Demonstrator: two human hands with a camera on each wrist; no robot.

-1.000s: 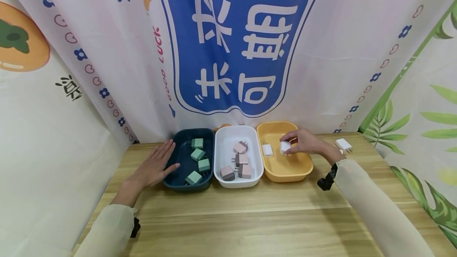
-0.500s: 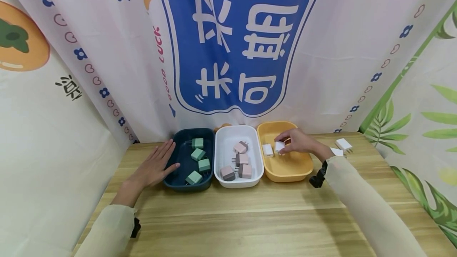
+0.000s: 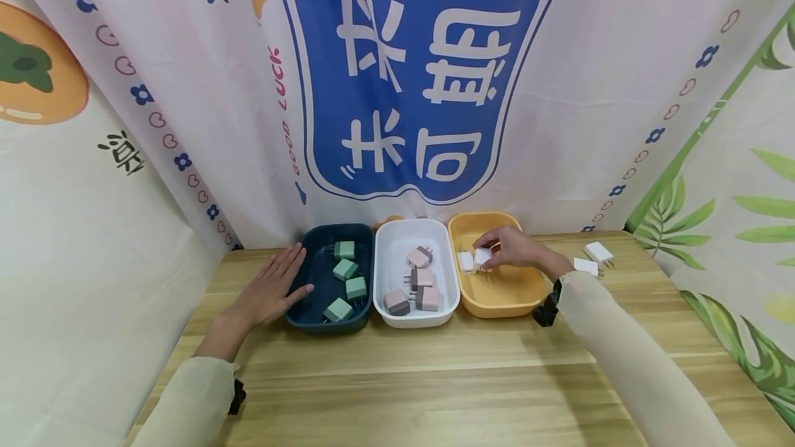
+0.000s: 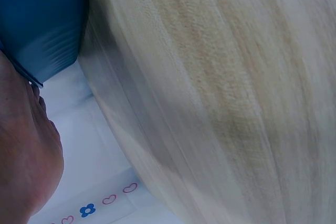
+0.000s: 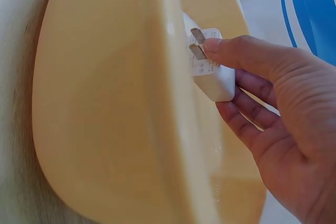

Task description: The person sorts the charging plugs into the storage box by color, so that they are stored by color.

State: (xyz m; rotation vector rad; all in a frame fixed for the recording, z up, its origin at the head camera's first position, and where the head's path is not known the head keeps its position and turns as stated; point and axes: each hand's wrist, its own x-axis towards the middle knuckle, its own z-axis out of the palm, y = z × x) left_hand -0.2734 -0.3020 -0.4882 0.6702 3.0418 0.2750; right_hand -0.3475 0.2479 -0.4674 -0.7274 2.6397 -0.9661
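Between thumb and fingers my right hand (image 3: 513, 248) pinches a white charger plug (image 5: 212, 72), inside the yellow bin (image 3: 503, 309). Its two flat metal prongs show beside the thumb in the right wrist view. Just left of it in the same bin lies another white charger plug (image 3: 466, 262). My left hand (image 3: 267, 290) lies with straight fingers along the left rim of the dark blue bin (image 3: 310, 328), thumb over the rim. Several green charger plugs (image 3: 356, 287) lie in that bin. The left wrist view shows the hand's side against the blue wall (image 4: 47, 19).
The white bin (image 3: 386, 233), holding several pink and grey charger plugs (image 3: 427, 298), stands between the other two. Two more white charger plugs (image 3: 599, 252) lie on the wooden table (image 3: 397, 385) right of the yellow bin. A printed curtain (image 3: 559, 123) hangs close behind the bins.
My right hand has moved left inside the yellow bin, bringing its charger plug close beside the other white one. The left hand has stayed in place on the blue bin.
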